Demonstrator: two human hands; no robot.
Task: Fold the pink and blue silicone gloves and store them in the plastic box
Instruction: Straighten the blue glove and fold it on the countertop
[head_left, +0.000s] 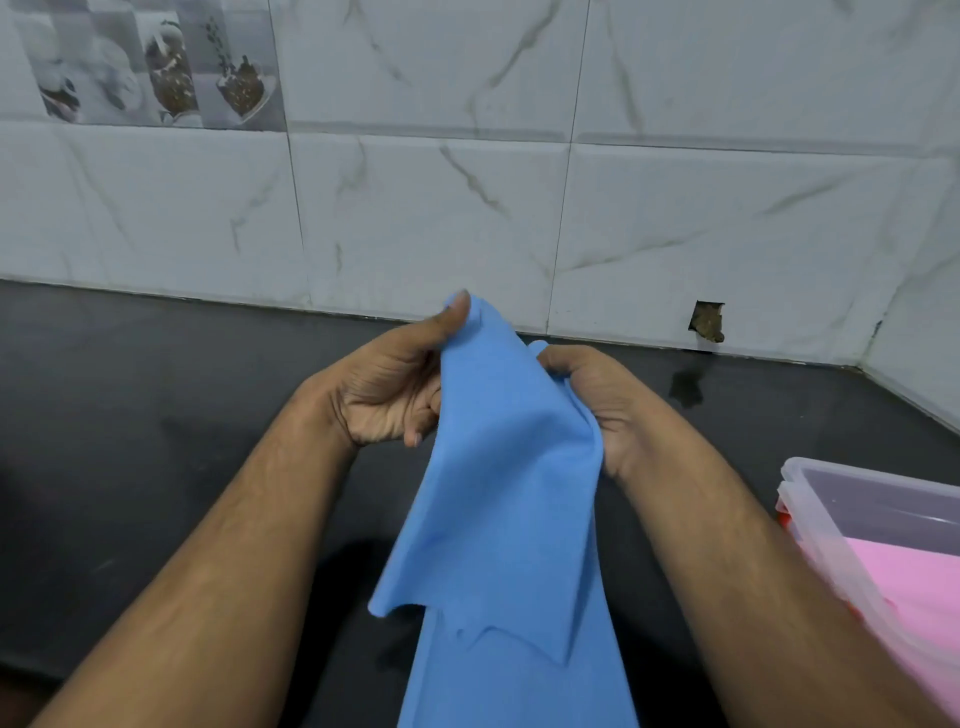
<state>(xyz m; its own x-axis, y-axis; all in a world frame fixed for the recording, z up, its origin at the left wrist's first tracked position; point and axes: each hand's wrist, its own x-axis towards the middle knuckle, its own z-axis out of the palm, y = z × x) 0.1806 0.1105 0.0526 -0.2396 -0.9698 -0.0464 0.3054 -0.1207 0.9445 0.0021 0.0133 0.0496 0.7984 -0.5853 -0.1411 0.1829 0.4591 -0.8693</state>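
A blue silicone glove (498, 509) hangs in the air over the dark counter, draped down towards me past the bottom of the frame. My left hand (384, 384) pinches its upper left edge between thumb and fingers. My right hand (597, 400) grips its upper right edge with curled fingers. A clear plastic box (821, 519) stands at the right edge of the counter. Pink glove material (914, 587) lies inside it.
The black counter (156, 395) runs back to a white marble-tiled wall (467, 208), which turns a corner at the far right. A small hole (706, 321) shows in the wall's base. A wet patch (685, 387) lies on the counter below it.
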